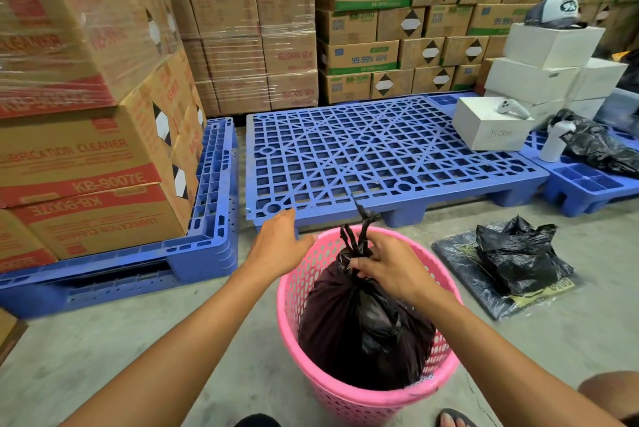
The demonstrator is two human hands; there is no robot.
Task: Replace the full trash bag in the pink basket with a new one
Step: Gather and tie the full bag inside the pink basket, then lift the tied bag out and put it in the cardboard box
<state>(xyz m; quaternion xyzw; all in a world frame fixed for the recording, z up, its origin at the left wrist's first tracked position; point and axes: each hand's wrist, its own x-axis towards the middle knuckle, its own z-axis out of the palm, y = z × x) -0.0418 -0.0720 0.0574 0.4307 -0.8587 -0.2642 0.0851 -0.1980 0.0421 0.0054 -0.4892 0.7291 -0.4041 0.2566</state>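
The right hand [390,267] is gripping the knotted neck of the soft, probably heavy full bag [363,323] in the pink basket [345,395], while the left hand [276,243] is resting open on the rim at ten o'clock.

On your left, the wrapped cartons [79,163] read "LUBRICATION CLEANER" and "KB-9007E" in red. Straight ahead, the green-banded cartons [363,58] read "99.99% RATE". To your right, the white box [491,129] carries handwriting, roughly "1500", too faint to confirm.

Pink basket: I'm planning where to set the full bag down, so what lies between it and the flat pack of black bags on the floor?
Head view: only bare concrete floor.
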